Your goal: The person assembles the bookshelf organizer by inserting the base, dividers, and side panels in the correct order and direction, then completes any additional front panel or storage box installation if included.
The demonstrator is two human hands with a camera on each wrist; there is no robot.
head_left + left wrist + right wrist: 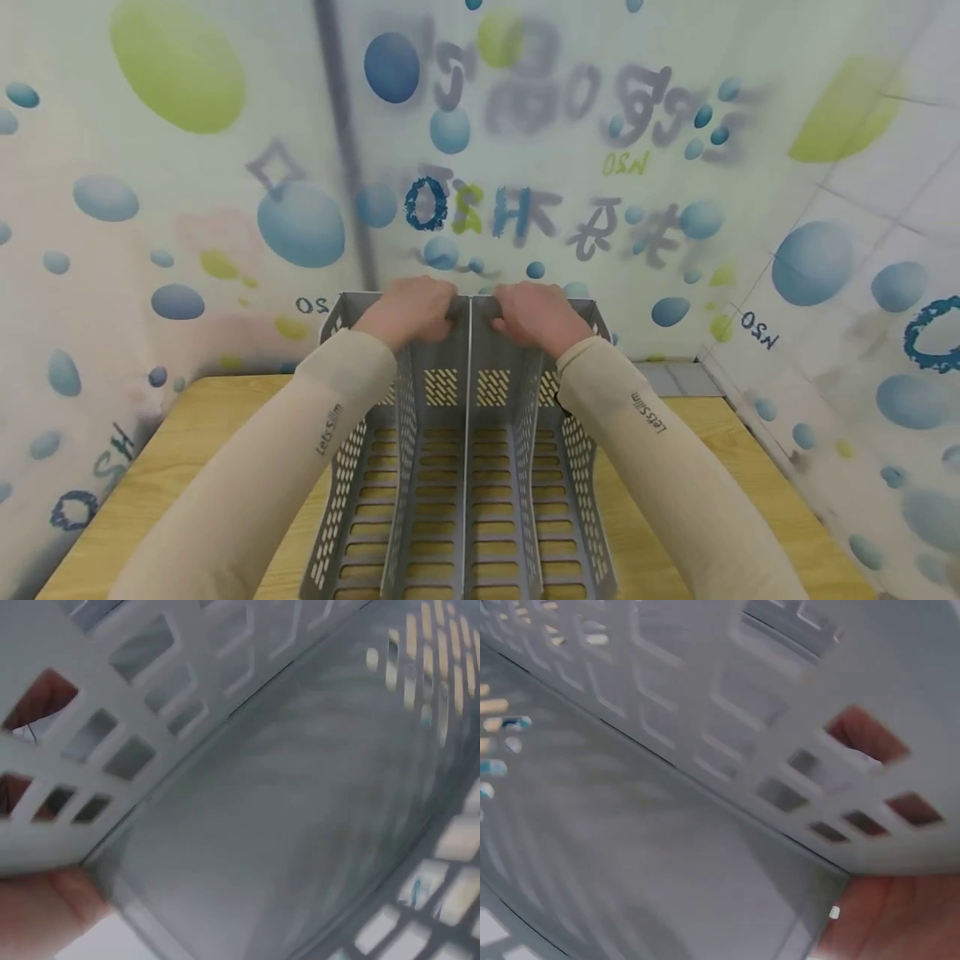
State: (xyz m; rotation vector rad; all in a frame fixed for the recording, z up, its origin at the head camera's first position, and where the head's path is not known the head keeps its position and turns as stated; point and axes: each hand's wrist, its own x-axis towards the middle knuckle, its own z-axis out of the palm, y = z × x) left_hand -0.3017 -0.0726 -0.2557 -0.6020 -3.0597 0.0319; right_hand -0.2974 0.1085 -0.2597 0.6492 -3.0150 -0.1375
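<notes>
A grey plastic file rack (442,467) with perforated dividers and a slatted base stands on the wooden table, its tall back panel away from me. My left hand (414,310) grips the top edge of that back panel just left of the centre divider. On the other side of the divider, my right hand (538,315) grips the same edge, fingers curled over it. In the left wrist view a perforated divider (135,697) hides most of the left fingers. Much of the right hand is likewise behind a divider (682,682) in the right wrist view.
The light wooden table (225,417) extends on both sides of the rack. Behind it hangs a pale sheet (315,125) with blue and green dots and mirrored lettering, which also covers both sides. A grey strip (675,379) lies along the table's back right edge.
</notes>
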